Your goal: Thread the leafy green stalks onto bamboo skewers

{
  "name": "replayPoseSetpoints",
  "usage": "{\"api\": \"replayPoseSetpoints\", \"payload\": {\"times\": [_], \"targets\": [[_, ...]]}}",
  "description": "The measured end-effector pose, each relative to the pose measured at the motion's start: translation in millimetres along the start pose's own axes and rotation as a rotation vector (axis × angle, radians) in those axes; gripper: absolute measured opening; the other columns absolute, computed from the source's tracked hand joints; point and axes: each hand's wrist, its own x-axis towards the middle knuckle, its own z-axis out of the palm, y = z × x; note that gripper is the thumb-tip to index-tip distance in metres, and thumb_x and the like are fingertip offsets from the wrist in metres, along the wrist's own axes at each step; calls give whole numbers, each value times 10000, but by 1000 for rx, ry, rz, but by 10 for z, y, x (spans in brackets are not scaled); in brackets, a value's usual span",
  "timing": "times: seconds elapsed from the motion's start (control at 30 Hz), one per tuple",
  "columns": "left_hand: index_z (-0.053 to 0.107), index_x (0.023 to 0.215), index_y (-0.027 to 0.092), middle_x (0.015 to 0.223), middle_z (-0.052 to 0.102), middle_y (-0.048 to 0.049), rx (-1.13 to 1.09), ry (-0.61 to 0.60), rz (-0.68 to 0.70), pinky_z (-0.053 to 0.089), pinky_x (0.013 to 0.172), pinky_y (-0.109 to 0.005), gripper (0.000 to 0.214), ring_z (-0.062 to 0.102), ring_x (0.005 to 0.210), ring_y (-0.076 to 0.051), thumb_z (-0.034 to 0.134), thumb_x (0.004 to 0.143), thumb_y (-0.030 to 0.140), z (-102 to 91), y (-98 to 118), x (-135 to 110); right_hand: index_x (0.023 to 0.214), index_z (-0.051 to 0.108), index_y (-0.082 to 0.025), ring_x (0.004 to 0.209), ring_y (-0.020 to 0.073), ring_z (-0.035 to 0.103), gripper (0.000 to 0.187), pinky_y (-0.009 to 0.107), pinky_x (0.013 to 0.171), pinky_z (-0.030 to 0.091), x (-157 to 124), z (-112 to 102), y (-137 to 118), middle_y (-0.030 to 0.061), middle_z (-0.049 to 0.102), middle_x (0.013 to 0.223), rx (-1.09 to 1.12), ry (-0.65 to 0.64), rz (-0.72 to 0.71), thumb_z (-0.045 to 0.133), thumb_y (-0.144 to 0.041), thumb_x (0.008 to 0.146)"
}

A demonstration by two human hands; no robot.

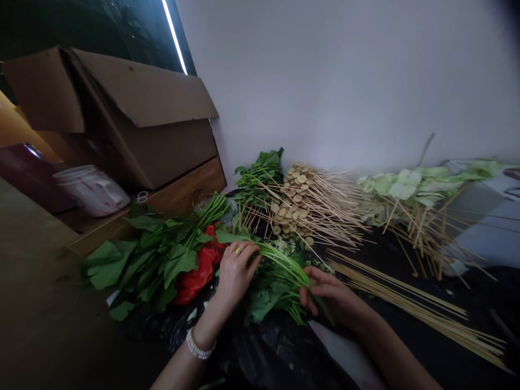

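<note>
Stretched between my hands is a small bunch of leafy greens [284, 260] with long pale-green stems. My left hand [236, 270], wearing a ring, has its fingers closed round the leafy end. At the stem end, my right hand [331, 292] grips with thumb and fingers. Below lies a pile of cut greens [266, 298] on black plastic [264, 346]. Left of my left hand, a larger bundle of leafy greens [150, 260] rests beside a red plastic bag [199, 273]. Loose bamboo skewers [418, 303] lie to the right of my right hand.
Skewered round slices [294, 208] are stacked near the wall, with skewered greens [264, 173] beside them. Skewered pale-green leaves [418, 184] lie at the right. At the left stand an open cardboard box [162, 146] and a plastic jar [91, 189] on a wooden surface.
</note>
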Motion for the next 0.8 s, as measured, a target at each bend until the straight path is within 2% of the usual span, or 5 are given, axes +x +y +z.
{"api": "replayPoseSetpoints", "payload": {"times": [0.23,0.47,0.6,0.7,0.8], "targets": [[686,1099,245,935,698,-56,113,24,127,437,770,-354,197,615,890,-207,588,928,240,-63,5,96,962,524,-199,356,30,358,256,172,355,166,22,4,14,-34,634,671,-58,184,-71,633,-419,890],[657,1052,252,1101,712,-59,117,171,171,442,932,-422,234,601,1100,-235,618,870,110,8,104,7,917,503,-200,329,12,324,268,162,334,153,49,92,3,-36,639,675,-81,213,-110,580,-457,924],[656,1079,272,1070,733,-37,67,225,245,444,958,-421,293,631,1071,-220,641,847,94,3,109,-31,910,508,-198,332,10,337,287,158,326,137,74,88,18,-33,642,698,-96,282,-153,578,-476,919],[666,1072,246,1000,747,-36,-48,49,156,448,962,-414,213,666,971,-202,584,903,146,-36,94,7,898,510,-196,334,12,350,315,155,324,145,82,83,4,-33,637,692,-108,345,-162,612,-494,888],[696,1052,219,959,749,-54,-282,-276,-55,505,872,-366,244,677,907,-204,477,976,297,-133,51,122,898,508,-197,329,12,349,315,153,325,146,83,71,-13,-35,631,676,-108,346,-152,612,-494,885]]}}
